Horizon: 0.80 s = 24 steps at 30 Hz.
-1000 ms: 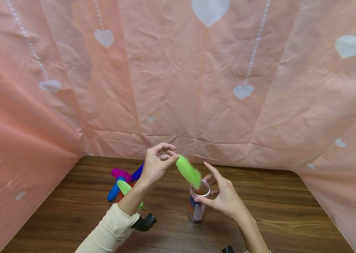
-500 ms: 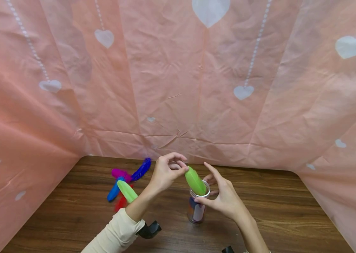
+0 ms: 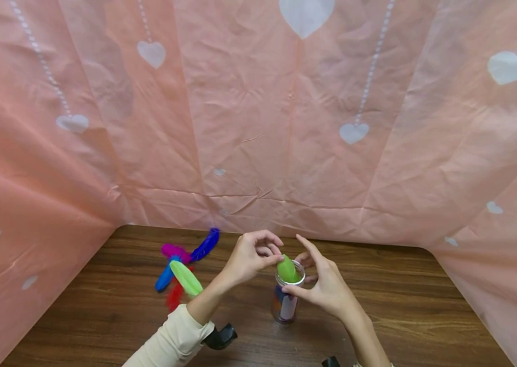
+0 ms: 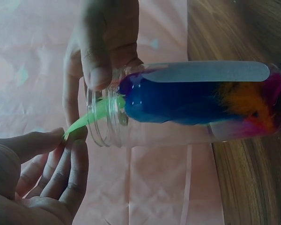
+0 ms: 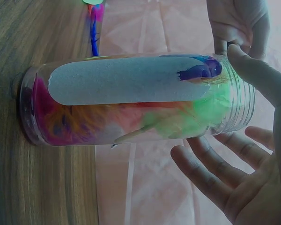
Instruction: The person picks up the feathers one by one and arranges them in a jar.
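In the head view, the person's left hand (image 3: 256, 257) pinches the upper tip of a bright green, slender feather (image 3: 288, 270) between thumb and forefinger, the other fingers loosely bent. The feather's lower part is already inside a tall, clear, cylindrical jar (image 3: 286, 306) that stands upright on the dark brown wood-grain table (image 3: 391, 295), and only the upper end shows above the rim. Its long axis runs down from the fingertips through the mouth, leaning a little to the right on the way; the left wrist view shows it curved and entering at a slant to the jar's own axis. The left hand is the nearer to the feather's free end, just above and left of the opening. The right hand (image 3: 327, 283) holds the neck from the right, thumb on the near side and fingers round the far side, apart from the pinched tip. Blue, orange and magenta feathers (image 4: 178, 101) fill much of the jar behind a long white rounded label (image 5: 117, 86). Well to the left lie loose magenta, blue, red and lime-green feathers (image 3: 186, 278), the lime-green one's lower end close to the left forearm.
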{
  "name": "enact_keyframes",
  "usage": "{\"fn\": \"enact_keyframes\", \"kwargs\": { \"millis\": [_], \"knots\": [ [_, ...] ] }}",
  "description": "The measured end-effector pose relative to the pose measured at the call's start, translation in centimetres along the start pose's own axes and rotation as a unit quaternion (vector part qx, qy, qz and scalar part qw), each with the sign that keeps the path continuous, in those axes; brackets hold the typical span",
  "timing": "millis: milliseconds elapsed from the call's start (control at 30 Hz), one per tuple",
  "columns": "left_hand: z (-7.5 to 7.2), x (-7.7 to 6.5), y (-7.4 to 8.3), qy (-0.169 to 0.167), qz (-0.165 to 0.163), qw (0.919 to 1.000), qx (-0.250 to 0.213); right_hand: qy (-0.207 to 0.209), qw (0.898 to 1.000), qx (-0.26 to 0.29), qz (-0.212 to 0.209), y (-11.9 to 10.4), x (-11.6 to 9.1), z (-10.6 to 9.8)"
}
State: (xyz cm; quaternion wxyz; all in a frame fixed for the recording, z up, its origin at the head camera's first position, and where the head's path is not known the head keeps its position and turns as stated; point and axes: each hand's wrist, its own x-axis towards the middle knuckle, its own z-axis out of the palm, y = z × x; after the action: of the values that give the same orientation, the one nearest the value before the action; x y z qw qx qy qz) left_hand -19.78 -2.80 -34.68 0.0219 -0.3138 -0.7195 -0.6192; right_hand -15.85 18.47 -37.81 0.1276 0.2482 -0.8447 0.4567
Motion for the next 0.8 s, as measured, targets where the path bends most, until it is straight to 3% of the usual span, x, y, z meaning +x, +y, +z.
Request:
{"fn": "enact_keyframes", "kwargs": {
  "millis": [300, 533, 800],
  "knots": [
    [0.7, -0.2, 0.0, -0.015, 0.026, 0.9979, 0.058, 0.003, 1.0, 0.001, -0.008, 0.1, 0.0, 0.0],
    [1.1, -0.4, -0.2, -0.014, 0.067, 0.9901, 0.123, 0.0, 1.0, 0.006, -0.008, 0.1, 0.0, 0.0],
    [1.4, -0.6, -0.8, -0.004, 0.055, 0.9888, 0.139, -0.003, 1.0, 0.007, -0.008, 0.1, 0.0, 0.0]
  ]
}}
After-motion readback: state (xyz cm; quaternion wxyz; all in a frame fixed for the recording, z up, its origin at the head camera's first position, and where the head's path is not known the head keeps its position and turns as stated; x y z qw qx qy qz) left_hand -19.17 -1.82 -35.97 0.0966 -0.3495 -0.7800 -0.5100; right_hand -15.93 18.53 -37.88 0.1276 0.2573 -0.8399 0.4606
